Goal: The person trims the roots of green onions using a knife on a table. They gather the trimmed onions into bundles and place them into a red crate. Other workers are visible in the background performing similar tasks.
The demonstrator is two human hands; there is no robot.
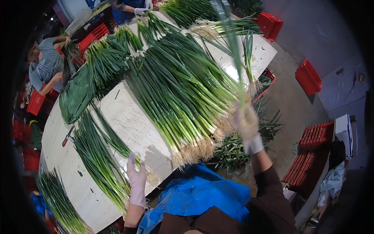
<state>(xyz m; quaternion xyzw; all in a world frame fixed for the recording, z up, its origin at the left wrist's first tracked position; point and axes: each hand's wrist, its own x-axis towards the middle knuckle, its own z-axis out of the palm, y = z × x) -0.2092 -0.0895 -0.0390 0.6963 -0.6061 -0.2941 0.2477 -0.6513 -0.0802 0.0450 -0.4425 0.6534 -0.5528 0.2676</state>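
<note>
Long green onions with roots cover a pale work table [137, 117]. My gloved right hand [247, 122], blurred by motion, grips the lower end of a green onion stalk [239, 73] held up over the table's right edge. My gloved left hand [136, 178] rests fingers apart on a small bunch of green onions [117, 143] near the front edge; whether it grips them is unclear. A large pile of green onions [178, 96] lies between my hands, roots towards me. To the left lies another bunch of green onions [99, 161], and a knife [67, 136] with a red handle beyond it.
A person [49, 64] in a checked apron works at the left; another person's gloved hands [143, 10] are at the far edge. Trimmed leaves [233, 152] heap below the table's right edge. A red crate [308, 76] stands on the floor, and stacked red crates [306, 155] stand at right.
</note>
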